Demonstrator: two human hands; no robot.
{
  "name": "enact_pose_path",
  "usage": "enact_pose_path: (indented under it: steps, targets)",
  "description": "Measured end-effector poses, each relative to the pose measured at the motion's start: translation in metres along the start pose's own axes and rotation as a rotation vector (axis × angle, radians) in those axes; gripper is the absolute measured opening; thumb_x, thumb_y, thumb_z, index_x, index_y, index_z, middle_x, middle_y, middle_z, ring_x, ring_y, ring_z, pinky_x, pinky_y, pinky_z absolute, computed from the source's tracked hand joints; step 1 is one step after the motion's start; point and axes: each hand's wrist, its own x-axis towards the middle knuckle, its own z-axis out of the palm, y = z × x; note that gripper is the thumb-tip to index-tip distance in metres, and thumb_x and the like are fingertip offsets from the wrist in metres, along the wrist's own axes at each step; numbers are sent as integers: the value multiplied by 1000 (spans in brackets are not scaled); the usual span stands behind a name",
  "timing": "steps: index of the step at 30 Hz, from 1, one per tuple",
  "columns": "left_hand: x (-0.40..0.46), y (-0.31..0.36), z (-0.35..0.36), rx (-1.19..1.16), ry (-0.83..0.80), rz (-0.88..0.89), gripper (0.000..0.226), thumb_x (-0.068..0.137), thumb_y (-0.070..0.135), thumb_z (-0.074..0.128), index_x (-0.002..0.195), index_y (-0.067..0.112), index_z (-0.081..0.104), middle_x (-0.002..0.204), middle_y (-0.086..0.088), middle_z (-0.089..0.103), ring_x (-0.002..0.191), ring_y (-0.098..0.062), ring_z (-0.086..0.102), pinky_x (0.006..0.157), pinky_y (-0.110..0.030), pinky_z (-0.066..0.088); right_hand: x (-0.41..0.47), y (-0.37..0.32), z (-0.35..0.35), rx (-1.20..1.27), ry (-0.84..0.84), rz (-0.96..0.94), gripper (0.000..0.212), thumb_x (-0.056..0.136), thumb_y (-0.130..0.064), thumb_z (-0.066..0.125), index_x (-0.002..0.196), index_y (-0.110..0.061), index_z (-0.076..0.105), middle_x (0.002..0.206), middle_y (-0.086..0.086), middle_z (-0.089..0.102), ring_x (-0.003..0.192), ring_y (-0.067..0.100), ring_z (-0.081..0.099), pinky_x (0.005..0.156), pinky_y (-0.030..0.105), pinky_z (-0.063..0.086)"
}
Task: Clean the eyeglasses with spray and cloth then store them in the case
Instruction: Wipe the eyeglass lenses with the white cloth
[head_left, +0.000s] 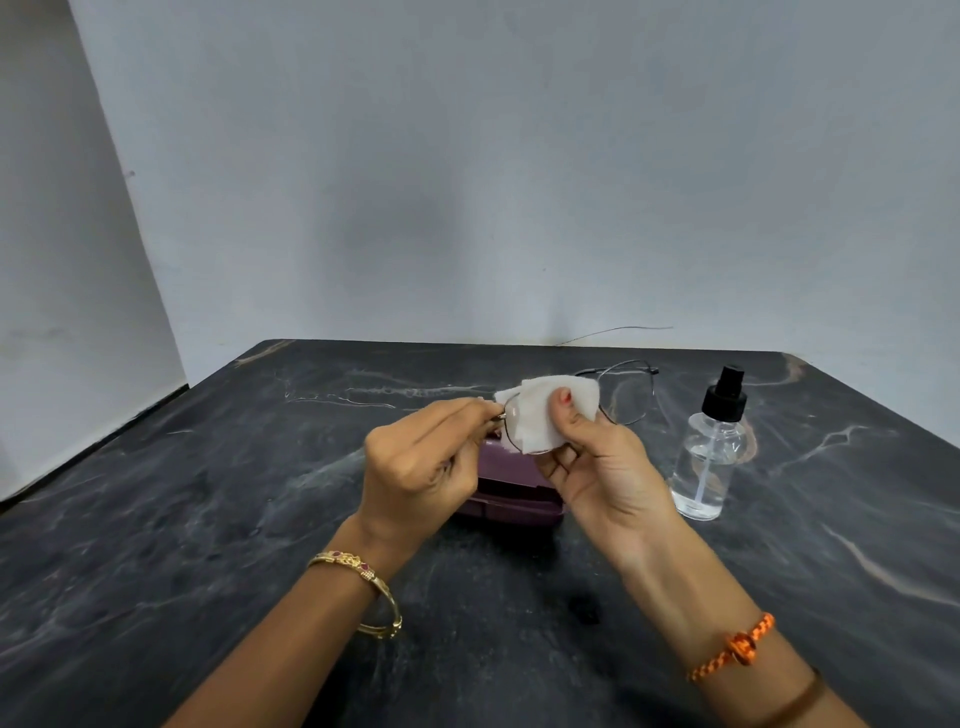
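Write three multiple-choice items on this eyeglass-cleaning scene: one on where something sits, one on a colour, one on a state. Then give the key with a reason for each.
1. Where does the spray bottle stand?
A. On the table, to the right of the right hand
B. Inside the case
C. In the left hand

2. What colour is the case?
A. Yellow
B. Dark purple
C. White

3. What is the state of the eyeglasses?
A. Folded inside the case
B. Lying alone on the table
C. Held up in both hands, one lens wrapped in the cloth

Key:
1 A: the bottle stands upright on the dark table, beyond the right hand.
2 B: a purple case shows beneath the hands.
3 C: the left hand pinches the frame's end while the right presses the white cloth over a lens.
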Motion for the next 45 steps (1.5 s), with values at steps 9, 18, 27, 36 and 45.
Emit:
enact_pose_path:
  steps: [9, 18, 27, 36, 45]
  targets:
    - [0, 5, 2, -25, -19, 78, 6, 70, -2, 67, 71, -6, 72, 68, -11, 72, 63, -16, 68, 68, -18, 54, 0, -7, -6, -239, 6, -58, 29, 54, -33, 67, 75, -13, 69, 61, -3, 72, 54, 4, 66, 45, 14, 49]
    - [1, 3, 1, -32, -22, 35, 10, 66, -11, 70, 73, -5, 72, 70, -10, 73, 73, -14, 63, 68, -15, 52, 1, -2, -3, -64, -43, -39, 26, 61, -26, 66, 83, -12, 67, 67, 2, 73, 61, 12, 69, 55, 22, 56]
    - [1, 3, -1, -30, -28, 41, 7, 68, -9, 69, 74, -7, 71, 71, -12, 73, 66, -16, 68, 68, -18, 54, 1, -3, -6, -117, -35, -19, 25, 63, -30, 61, 81, -13, 64, 52, -4, 68, 45, 1, 60, 47, 12, 49]
    - [2, 3, -1, -18, -32, 17, 14, 64, -14, 71, 76, -6, 72, 71, -11, 73, 75, -14, 63, 73, -12, 51, 3, -6, -10, -196, 19, -43, 12, 67, -26, 65, 73, -16, 66, 61, -4, 68, 57, 8, 63, 57, 24, 51]
    - [-2, 4, 3, -31, 0, 58, 7, 67, -9, 70, 73, -7, 71, 70, -13, 72, 76, -14, 62, 75, -13, 50, 0, -1, -4, -56, 9, -58, 20, 63, -27, 64, 77, -13, 68, 60, -3, 70, 51, 5, 63, 45, 15, 49]
